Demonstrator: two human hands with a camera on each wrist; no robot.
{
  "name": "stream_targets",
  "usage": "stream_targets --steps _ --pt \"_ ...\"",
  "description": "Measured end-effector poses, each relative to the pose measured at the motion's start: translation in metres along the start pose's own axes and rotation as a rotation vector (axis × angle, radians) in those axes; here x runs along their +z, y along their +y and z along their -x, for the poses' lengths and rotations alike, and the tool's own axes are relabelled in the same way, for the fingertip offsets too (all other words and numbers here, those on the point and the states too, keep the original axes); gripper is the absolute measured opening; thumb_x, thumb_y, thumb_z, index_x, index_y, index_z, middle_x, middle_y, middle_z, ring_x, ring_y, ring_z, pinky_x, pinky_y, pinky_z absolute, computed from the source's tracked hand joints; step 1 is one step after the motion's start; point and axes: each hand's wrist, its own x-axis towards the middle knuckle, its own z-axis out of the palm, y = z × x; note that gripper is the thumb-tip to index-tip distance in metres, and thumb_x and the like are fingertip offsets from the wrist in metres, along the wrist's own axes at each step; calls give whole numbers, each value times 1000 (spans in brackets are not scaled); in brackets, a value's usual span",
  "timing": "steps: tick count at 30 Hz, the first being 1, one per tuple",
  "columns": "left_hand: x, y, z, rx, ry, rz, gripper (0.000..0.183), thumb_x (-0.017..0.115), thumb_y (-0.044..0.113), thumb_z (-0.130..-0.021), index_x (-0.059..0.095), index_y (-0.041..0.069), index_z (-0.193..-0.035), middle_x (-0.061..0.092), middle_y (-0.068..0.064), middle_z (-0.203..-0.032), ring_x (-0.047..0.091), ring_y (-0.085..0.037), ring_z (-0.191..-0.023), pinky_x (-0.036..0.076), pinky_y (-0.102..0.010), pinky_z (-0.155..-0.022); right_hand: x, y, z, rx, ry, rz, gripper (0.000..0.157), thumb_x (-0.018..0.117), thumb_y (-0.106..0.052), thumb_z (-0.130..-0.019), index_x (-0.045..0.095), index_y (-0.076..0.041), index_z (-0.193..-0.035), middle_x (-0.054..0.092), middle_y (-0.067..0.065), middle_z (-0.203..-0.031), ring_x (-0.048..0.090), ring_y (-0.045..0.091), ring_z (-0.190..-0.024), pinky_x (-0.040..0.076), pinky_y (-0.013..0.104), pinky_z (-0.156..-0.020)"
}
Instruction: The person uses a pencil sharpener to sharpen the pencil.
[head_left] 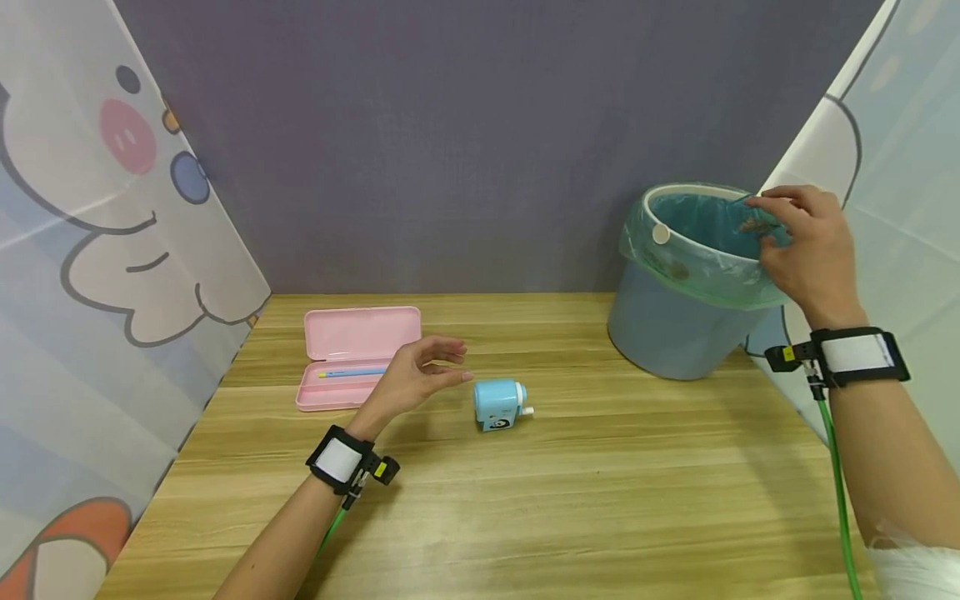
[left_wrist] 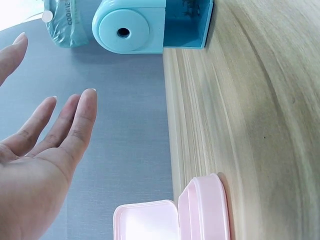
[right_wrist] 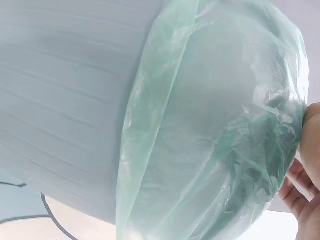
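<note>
At the bin's rim, my right hand (head_left: 813, 246) holds a small translucent shavings drawer (head_left: 759, 225) between thumb and fingers, with brownish bits showing in it. In the right wrist view only part of that hand (right_wrist: 307, 165) shows, and the bag hides the drawer. My left hand (head_left: 416, 375) hovers empty, fingers loosely extended, just left of a light blue crank pencil sharpener (head_left: 497, 404). In the left wrist view, the sharpener (left_wrist: 131, 27) has an open hollow in its lower part. The grey-blue bin (head_left: 667, 329) is lined with a translucent green bag (head_left: 705, 271).
An open pink pencil case (head_left: 363, 332) lies behind and left of my left hand, with a blue pencil (head_left: 352, 373) in it. The wooden table (head_left: 600, 517) meets a dark grey panel (head_left: 465, 150) at the back. Printed curtains (head_left: 150, 250) hang on both sides.
</note>
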Motion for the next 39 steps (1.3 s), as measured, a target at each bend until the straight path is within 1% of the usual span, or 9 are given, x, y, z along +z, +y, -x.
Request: stream_targets --steps 2,6,11,15,19,22,27,35,39 --pt "0 1 0 0 2 -2 47 83 20 -88 64 12 -130 66 -9 -130 65 -27 -120 57 -34 -98 -1 -1 0 -4 -17 22 48 59 20 -80 73 -2 -121 62 23 -128 50 44 -115 38 49 -90" --pt "0 2 1 -2 9 -6 47 83 20 -88 64 11 -130 67 -9 -130 65 -27 -120 57 -34 -97 -3 -3 0 -29 -38 74 52 58 20 -78 73 -5 -121 63 20 -131 50 42 -114 38 48 -82" --pt "0 1 0 -4 11 -1 47 82 20 -88 64 11 -131 67 -9 -130 65 -28 -120 57 -33 -98 -4 -3 -1 -136 -24 93 55 50 21 -76 74 -5 -118 64 19 -131 50 43 -110 36 48 -76" --pt "0 -1 0 1 11 6 48 83 19 -88 64 10 -131 66 -10 -130 65 -28 -121 56 -34 -98 -5 -4 -3 -213 4 95 54 43 18 -81 75 -6 -117 65 19 -129 51 46 -110 40 52 -81" --pt "-1 0 0 0 11 8 49 83 20 -88 63 10 -132 66 -10 -131 65 -28 -121 56 -33 -99 -8 -3 -5 -305 15 175 50 39 14 -88 74 -7 -118 66 20 -127 52 48 -108 43 59 -81" --pt "-1 1 0 -4 14 13 49 83 19 -88 63 10 -132 66 -9 -130 65 -28 -121 56 -32 -98 -10 -3 -6 -354 7 239 47 41 12 -89 72 -7 -120 64 20 -128 51 49 -108 43 61 -77" --pt "-1 3 1 -8 15 19 50 83 19 -88 63 11 -132 66 -9 -130 65 -28 -121 56 -31 -98 -11 -4 -6 -393 -4 286 49 44 14 -88 72 -10 -121 64 19 -130 51 48 -110 41 61 -75" --pt "-1 4 2 6 8 23 53 82 18 -88 61 8 -135 63 -20 -135 63 -31 -122 56 -34 -99 -10 -5 -6 -413 -33 286 52 56 20 -81 73 -11 -119 66 17 -129 51 46 -110 42 61 -71" --pt "-2 4 3 -8 15 16 52 83 20 -88 62 11 -134 64 -16 -133 64 -29 -121 56 -33 -99 -11 -4 -6 -414 -58 276 54 61 22 -78 73 -10 -119 65 18 -129 50 45 -110 43 61 -72"
